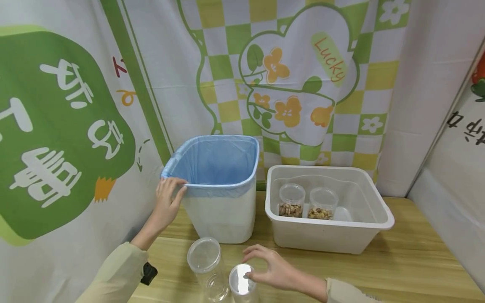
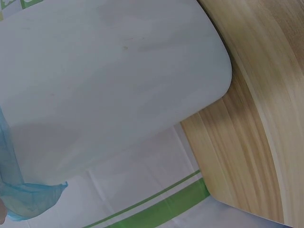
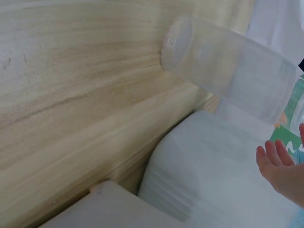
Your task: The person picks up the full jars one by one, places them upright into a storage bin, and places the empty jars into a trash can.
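My left hand (image 1: 169,195) holds the near left rim of a white trash bin (image 1: 223,216) lined with a blue bag (image 1: 221,158). In the left wrist view only a fingertip shows, beside the bag's folded edge (image 2: 33,199). My right hand (image 1: 274,268) reaches over a shorter clear jar (image 1: 241,280), thumb at its lid and fingers spread apart. The right wrist view shows those fingers (image 3: 275,154) loosely bent, with nothing held between them. Left of that jar stands a taller clear plastic jar (image 1: 206,261), upright, with a clear lid.
A light grey tub (image 1: 326,235) stands right of the bin. Inside it are two clear jars (image 1: 291,195) (image 1: 323,200) partly filled with brown, nut-like pieces. Everything stands on a wood-grain table (image 1: 413,248). Printed curtains (image 1: 322,33) hang behind and at both sides.
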### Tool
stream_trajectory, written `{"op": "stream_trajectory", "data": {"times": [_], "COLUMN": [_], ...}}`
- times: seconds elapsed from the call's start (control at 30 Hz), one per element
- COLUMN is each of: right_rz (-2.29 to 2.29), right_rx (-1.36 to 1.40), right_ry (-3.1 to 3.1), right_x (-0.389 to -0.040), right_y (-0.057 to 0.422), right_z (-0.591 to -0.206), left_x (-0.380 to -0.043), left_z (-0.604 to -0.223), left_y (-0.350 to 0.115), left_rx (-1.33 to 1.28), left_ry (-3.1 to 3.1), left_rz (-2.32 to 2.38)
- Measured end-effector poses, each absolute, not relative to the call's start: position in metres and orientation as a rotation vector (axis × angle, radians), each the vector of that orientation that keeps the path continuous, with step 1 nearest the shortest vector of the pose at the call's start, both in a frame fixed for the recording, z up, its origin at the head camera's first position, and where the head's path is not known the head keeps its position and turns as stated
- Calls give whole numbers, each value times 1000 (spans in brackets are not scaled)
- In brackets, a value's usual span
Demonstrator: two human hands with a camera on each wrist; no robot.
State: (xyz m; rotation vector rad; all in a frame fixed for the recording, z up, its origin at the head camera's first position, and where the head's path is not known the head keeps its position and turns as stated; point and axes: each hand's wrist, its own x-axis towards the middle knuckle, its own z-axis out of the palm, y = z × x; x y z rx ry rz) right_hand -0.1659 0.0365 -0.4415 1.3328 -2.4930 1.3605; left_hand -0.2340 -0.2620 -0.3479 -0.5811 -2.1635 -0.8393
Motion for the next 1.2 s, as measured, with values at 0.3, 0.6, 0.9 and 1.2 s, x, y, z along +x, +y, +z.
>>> {"op": "stream_trajectory", "data": {"times": [0.3,0.6,0.9,1.2], "right_rz": [1342,1363,1359,1254], "right_rx": [1333,1364,1454,1506], "right_ry": [-2530,-2526,-2452,-2258], "right_x": [-160,-156,-155,-158], "right_y": [38,39,40,38], "right_z": [-454,-462,-475,-484], "left_x": [-234,-233,-235,-235], "left_z": [-347,-347,-348,-349], "left_y": [-262,-261,-262,-262], "left_rx": [-575,-579,-577,-584], "left_ry": [-2167,-2163,-2160,-2138], "left_rz": [-845,-847,-839,-841]}}
